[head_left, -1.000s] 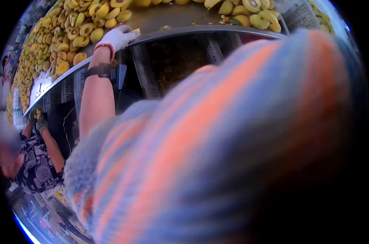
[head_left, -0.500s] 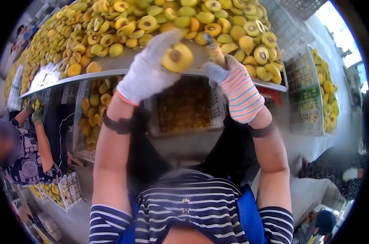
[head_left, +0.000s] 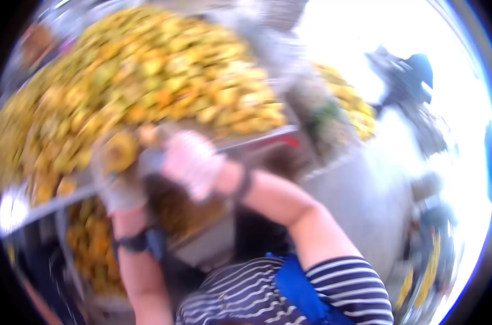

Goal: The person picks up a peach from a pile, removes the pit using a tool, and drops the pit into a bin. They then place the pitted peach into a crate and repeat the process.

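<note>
The current view is smeared by motion. My left hand, in a pale glove, is closed on a yellow fruit half with a brown centre facing up. Just to its right is my right hand, in a striped glove, its fingers wrapped round a tool with a light brown handle. The tool's tip cannot be made out. Both hands are over the front edge of a metal table, beside a large heap of yellow and green fruit halves.
Below the table edge are a bin of dark contents and a crate of orange-yellow fruit. Another fruit crate stands at the right. A person in dark clothes is beyond it, against bright light.
The whole view has swung and tilted, so the table and both hands appear further left and lower. My left hand still has the fruit half and my right hand the tool.
</note>
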A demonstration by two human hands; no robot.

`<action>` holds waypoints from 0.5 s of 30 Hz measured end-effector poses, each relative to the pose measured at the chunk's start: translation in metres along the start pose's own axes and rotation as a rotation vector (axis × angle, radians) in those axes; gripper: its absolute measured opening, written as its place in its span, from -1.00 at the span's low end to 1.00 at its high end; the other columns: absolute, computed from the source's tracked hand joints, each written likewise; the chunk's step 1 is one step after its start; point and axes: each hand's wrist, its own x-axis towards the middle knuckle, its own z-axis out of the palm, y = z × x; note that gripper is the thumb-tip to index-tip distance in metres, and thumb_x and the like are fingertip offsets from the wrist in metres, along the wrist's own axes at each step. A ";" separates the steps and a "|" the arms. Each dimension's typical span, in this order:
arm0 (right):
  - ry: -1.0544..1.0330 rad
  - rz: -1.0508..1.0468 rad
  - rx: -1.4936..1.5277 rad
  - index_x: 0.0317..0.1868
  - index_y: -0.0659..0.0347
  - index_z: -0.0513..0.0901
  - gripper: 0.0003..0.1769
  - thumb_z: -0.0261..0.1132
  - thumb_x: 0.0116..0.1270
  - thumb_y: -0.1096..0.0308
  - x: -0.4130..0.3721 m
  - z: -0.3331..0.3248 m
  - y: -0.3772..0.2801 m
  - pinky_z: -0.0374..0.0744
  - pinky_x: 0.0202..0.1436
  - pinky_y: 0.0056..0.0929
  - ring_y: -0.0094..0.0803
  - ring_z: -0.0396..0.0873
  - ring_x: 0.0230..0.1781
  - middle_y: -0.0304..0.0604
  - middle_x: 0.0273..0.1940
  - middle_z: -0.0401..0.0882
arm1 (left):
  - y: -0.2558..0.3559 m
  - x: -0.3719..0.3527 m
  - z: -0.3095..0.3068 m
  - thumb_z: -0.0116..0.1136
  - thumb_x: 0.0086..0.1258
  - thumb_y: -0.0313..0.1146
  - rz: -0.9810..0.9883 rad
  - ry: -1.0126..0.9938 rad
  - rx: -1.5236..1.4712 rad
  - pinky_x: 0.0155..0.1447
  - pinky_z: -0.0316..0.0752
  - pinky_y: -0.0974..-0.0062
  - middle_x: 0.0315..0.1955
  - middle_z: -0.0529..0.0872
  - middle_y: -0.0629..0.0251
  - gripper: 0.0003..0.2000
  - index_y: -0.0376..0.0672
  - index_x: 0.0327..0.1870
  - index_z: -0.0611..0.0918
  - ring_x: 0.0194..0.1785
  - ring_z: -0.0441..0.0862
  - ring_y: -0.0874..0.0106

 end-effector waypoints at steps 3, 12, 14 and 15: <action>0.190 0.465 0.592 -0.06 0.24 0.55 -0.66 0.30 0.28 0.18 0.003 0.028 0.002 0.60 -0.28 -0.10 0.06 0.66 -0.41 0.03 -0.44 0.66 | 0.008 0.004 0.012 -0.03 0.56 0.02 -0.130 -0.081 -0.063 0.15 0.60 0.19 0.01 0.66 0.06 -0.55 -0.21 0.13 0.53 0.04 0.65 0.24; 0.082 0.010 0.060 0.24 0.05 0.57 -0.53 0.21 0.32 0.22 -0.010 0.012 -0.016 0.64 -0.22 -0.22 -0.13 0.65 -0.22 0.00 -0.06 0.63 | -0.001 -0.007 -0.008 0.04 0.56 -0.08 0.016 -0.044 0.290 0.09 0.60 0.30 0.02 0.66 0.20 -0.64 -0.15 0.15 0.56 0.04 0.65 0.29; 0.048 0.249 0.240 0.00 0.15 0.58 -0.73 0.26 0.34 0.25 -0.006 0.035 -0.026 0.59 -0.29 -0.18 -0.03 0.63 -0.34 0.02 -0.29 0.64 | 0.007 -0.001 -0.010 -0.05 0.59 0.00 -0.135 -0.054 -0.061 0.04 0.60 0.31 -0.10 0.67 0.07 -0.57 -0.24 0.09 0.52 -0.07 0.66 0.21; 0.038 0.465 0.600 -0.09 0.17 0.57 -0.79 0.28 0.34 0.26 0.003 0.041 -0.027 0.56 -0.31 -0.17 0.01 0.62 -0.38 0.01 -0.39 0.62 | 0.004 0.002 -0.013 -0.08 0.57 0.08 -0.088 -0.070 -0.033 0.03 0.61 0.26 -0.16 0.68 -0.07 -0.52 -0.25 0.04 0.53 -0.13 0.67 0.12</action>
